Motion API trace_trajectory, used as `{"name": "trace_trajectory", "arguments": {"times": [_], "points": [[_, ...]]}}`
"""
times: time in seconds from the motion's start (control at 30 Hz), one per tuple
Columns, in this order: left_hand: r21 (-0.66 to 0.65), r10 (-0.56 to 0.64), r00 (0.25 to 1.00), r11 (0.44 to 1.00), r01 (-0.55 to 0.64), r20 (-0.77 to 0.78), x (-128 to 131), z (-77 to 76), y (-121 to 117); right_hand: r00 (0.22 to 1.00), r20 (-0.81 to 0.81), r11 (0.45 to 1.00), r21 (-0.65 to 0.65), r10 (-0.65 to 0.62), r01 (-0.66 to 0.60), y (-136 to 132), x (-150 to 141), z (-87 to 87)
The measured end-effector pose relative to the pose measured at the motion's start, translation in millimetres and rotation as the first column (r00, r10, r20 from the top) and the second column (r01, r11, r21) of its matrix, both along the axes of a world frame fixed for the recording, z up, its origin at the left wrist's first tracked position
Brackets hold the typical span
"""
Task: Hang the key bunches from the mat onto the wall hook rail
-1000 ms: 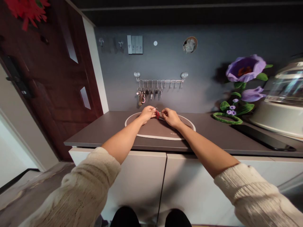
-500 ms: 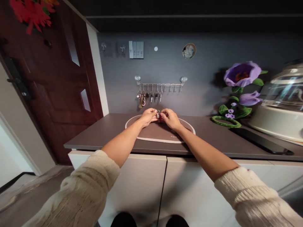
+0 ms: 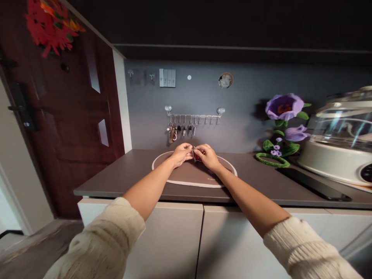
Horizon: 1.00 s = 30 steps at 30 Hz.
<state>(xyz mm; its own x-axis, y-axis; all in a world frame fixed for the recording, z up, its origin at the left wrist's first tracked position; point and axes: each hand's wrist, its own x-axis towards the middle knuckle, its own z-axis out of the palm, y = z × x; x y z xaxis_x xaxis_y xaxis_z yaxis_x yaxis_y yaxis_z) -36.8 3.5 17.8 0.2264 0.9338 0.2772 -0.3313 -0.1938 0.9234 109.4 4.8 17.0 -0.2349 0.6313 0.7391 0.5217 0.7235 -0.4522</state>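
Left hand (image 3: 182,154) and right hand (image 3: 207,155) pinch a red-and-metal item (image 3: 197,157); mat lettering (image 3: 211,179) is blurred.

Mat (image 3: 186,172) was brown with a white rim (image 3: 192,184) and pale lettering (image 3: 211,179). Small item (image 3: 197,157) over mat showed red (rest too small to tell). Wall (image 3: 247,124) behind mat was grey. Right of mat, flower (image 3: 283,109) was purple, its leaves (image 3: 292,149) green. Left of mat, door (image 3: 77,147) was dark reddish brown.
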Motion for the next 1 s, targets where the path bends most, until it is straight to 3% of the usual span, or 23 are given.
{"name": "trace_trajectory", "arguments": {"times": [0.23, 0.37, 0.47, 0.57, 0.7, 0.9, 1.0], "points": [[0.036, 0.020, 1.000, 0.999, -0.020, 0.007, 3, 0.0, -1, 0.993, -0.118, 1.000, -0.020, -0.017, 0.015, 1, 3, 2.4], [0.088, 0.087, 0.996, 0.993, -0.084, -0.033, 4, -0.7, 0, 0.982, -0.187, 0.993, -0.104, 0.028, -0.048, -2, 4, 5.6], [0.151, 0.171, 0.980, 0.977, -0.154, -0.104, 6, -2.9, 2, 0.982, -0.188, 0.993, -0.117, -0.008, -0.014, -3, 3, 7.6], [0.264, 0.309, 0.933, 0.930, -0.255, -0.186, 6, -7.1, 9, 0.979, -0.197, 0.994, -0.110, -0.050, 0.029, 0, 2, 8.1], [0.389, 0.460, 0.843, 0.857, -0.339, -0.280, 5, -15.0, 19, 0.952, -0.304, 0.982, -0.186, -0.041, -0.017, 10, 0, 9.7], [0.479, 0.507, 0.750, 0.829, -0.289, -0.424, 5, -23.9, 22, 0.881, -0.471, 0.950, -0.251, 0.047, -0.185, 26, -3, 28.1], [0.488, 0.523, 0.714, 0.825, -0.285, -0.466, 6, -25.0, 21, 0.859, -0.511, 0.946, -0.265, 0.027, -0.188, 35, -4, 43.9]]}}
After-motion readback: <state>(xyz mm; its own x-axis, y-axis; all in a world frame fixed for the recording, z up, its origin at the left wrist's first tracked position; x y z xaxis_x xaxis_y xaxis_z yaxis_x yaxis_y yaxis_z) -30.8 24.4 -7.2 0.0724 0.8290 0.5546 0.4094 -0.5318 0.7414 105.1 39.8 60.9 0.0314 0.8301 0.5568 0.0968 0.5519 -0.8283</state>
